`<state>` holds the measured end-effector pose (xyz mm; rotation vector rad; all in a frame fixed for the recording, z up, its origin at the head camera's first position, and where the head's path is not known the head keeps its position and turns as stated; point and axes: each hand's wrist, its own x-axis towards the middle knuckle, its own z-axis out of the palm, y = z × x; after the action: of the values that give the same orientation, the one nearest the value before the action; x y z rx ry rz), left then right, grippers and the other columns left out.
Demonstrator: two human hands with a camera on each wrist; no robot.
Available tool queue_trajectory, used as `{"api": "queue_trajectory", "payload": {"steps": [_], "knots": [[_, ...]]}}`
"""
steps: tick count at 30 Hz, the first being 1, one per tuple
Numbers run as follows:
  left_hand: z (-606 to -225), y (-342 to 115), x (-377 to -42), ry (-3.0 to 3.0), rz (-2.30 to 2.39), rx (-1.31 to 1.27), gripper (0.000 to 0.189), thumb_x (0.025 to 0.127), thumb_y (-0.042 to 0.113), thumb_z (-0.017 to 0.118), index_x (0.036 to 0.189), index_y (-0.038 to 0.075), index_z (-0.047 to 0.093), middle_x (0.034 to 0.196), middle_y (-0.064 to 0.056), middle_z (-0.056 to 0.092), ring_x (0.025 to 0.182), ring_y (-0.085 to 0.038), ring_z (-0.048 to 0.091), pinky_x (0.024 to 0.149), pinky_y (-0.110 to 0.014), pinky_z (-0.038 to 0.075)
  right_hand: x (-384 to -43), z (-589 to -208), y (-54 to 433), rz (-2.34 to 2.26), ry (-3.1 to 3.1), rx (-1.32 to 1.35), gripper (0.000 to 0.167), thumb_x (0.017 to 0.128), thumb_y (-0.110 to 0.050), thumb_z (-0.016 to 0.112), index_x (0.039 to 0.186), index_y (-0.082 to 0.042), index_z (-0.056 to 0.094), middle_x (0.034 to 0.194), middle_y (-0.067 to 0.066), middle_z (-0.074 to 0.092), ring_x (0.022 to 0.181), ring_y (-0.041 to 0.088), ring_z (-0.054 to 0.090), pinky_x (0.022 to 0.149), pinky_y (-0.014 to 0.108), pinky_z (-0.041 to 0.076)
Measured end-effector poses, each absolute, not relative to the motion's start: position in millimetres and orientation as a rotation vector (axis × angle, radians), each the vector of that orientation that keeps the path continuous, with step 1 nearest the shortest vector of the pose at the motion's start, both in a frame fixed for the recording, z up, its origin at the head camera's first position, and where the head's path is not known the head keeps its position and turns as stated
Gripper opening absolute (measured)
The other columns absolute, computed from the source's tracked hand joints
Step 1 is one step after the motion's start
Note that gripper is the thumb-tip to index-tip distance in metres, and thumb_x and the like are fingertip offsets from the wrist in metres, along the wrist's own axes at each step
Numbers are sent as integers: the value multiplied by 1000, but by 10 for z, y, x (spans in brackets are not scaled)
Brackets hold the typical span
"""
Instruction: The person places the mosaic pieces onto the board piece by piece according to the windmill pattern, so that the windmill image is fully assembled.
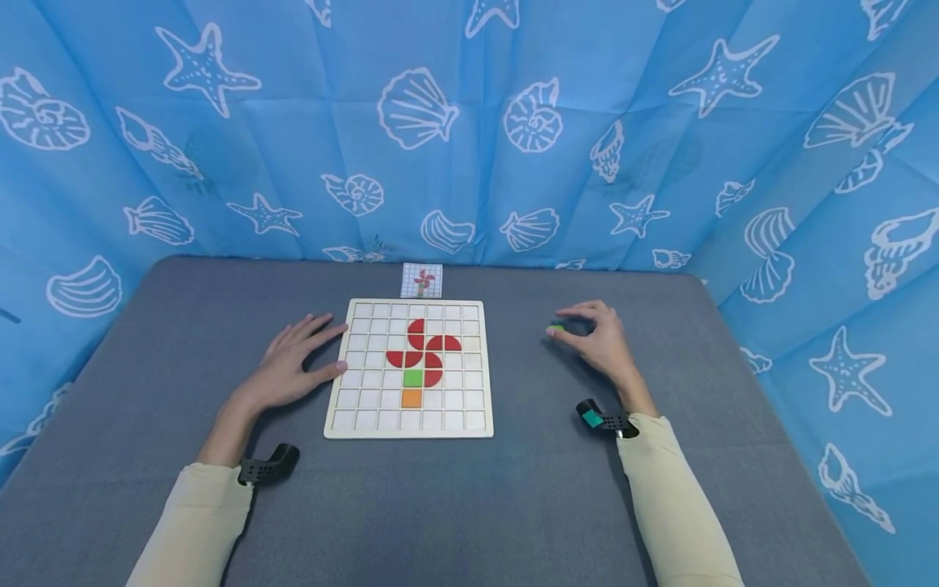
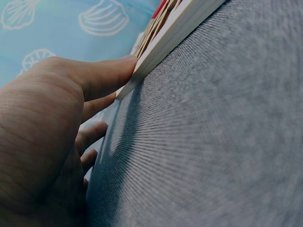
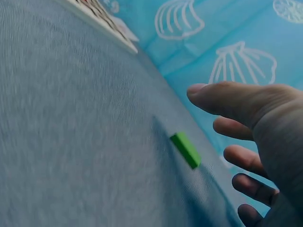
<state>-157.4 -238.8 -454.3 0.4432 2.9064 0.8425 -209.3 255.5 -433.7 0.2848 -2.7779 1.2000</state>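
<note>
A square white board with a raised grid lies on the table. Red quarter-circle pieces form a pinwheel on it, above a green square tile and an orange square tile. Along the board's left edge rests my left hand, thumb and index fingertip touching the rim, fingers spread. To the right of the board, my right hand hovers over a green block. Thumb and fingers are parted around it, and the right wrist view shows the block on the cloth, apart from the fingertips.
Behind the board lies a small card printed with a red pinwheel on a grid. Grey cloth covers the table. A blue curtain with white shells and starfish hangs at the back and sides. Each wrist wears a black camera band.
</note>
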Motion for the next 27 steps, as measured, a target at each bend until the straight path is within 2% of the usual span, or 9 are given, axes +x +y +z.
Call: {"api": "queue_trajectory", "payload": {"steps": [4,10,27], "knots": [[-4544,-2387,-1571,2908,842,441,74,96,49,65,156,13,42,164,-23,25,153,-45,9,119,-64,2,-2106,-4397,2597,1193,-2811,282,42,88,-27,83,121,-3,73,129,22,53,125,43,44,108,63,29],[-4549,-2392,-1569,2905,841,441,73,97,48,65,156,13,42,164,-23,25,152,-45,9,119,-64,2,-2116,-4474,2625,1182,-2853,259,46,88,-32,82,124,-5,72,133,22,50,129,44,39,107,64,28],[-4563,-2394,-1580,2911,843,448,73,96,48,66,156,12,42,164,-23,25,152,-46,9,119,-64,2,-2106,-4499,2613,1152,-2856,301,43,87,-25,83,122,-2,73,131,22,50,127,44,35,108,64,20]]}}
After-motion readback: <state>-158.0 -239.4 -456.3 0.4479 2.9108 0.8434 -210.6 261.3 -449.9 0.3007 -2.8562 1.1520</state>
